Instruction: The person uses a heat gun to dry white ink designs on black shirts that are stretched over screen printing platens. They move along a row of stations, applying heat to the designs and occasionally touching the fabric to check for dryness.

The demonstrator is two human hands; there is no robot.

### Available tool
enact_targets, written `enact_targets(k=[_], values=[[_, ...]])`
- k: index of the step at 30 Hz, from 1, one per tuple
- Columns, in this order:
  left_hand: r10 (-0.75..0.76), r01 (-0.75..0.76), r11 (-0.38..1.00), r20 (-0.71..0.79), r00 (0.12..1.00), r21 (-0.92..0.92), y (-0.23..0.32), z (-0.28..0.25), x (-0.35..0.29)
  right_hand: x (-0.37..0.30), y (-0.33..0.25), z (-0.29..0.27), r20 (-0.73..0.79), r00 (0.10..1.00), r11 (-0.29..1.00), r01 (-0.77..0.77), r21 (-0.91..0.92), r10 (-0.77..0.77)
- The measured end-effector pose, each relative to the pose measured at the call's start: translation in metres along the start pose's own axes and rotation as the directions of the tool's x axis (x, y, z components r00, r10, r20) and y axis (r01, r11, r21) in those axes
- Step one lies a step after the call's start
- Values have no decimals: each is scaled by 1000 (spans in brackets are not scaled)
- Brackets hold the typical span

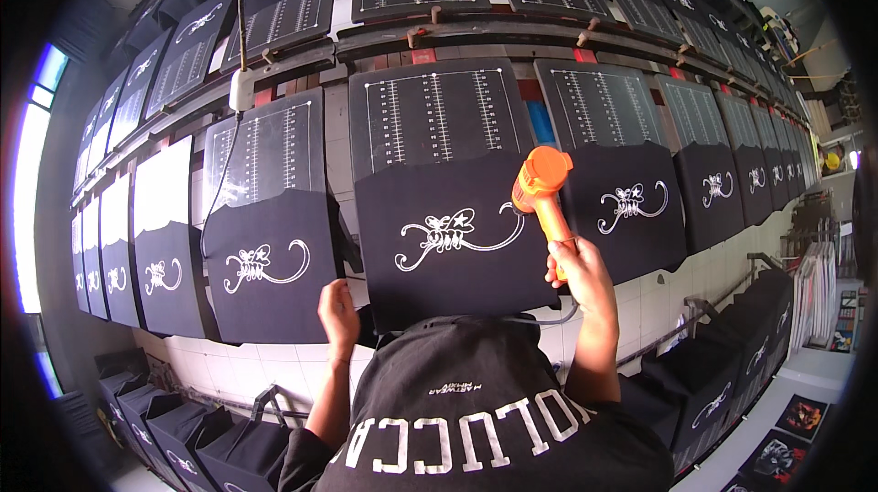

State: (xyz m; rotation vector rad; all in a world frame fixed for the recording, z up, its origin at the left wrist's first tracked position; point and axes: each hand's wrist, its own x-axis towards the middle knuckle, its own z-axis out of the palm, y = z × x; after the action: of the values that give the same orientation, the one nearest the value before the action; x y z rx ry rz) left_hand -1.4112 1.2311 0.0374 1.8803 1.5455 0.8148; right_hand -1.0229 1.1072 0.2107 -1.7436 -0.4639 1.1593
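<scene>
My right hand [583, 272] is wrapped round the handle of an orange heat gun [547, 183]. The heat gun hovers over the right part of a black shirt [430, 295] stretched on a board. Its nozzle end is by the tail of the white line print [446, 234] on that shirt. My left hand [339, 316] is curled closed, low between this board and the one to its left, with nothing visible in it. A second black shirt [274, 309] with the same print lies just left of that hand.
Rows of boards with black printed shirts run left and right, with a rail [476, 33] behind the near row. A white plug box [240, 90] hangs on a cable at the left. A grey cord [549, 319] trails below my right hand. More shirt-covered boards [722, 382] stand behind me.
</scene>
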Motion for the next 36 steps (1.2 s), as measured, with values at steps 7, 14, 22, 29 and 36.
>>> enact_targets(k=[7,14,22,29,36], values=[[38,-50,997,190,981,59,8,62,5,-12,7,-8,-26,999,999,-18,33,19],[-10,-7,992,127,992,129,-6,86,36,-22,13,-9,-64,998,997,-7,71,11],[-113,100,991,167,979,85,-1,85,40,-28,31,-41,61,996,957,-78,279,63],[-125,111,990,175,977,89,-5,85,41,-29,15,-22,-29,994,994,-106,28,107],[-138,130,990,190,972,55,-2,80,42,-25,2,-3,-128,991,997,35,-65,-43]])
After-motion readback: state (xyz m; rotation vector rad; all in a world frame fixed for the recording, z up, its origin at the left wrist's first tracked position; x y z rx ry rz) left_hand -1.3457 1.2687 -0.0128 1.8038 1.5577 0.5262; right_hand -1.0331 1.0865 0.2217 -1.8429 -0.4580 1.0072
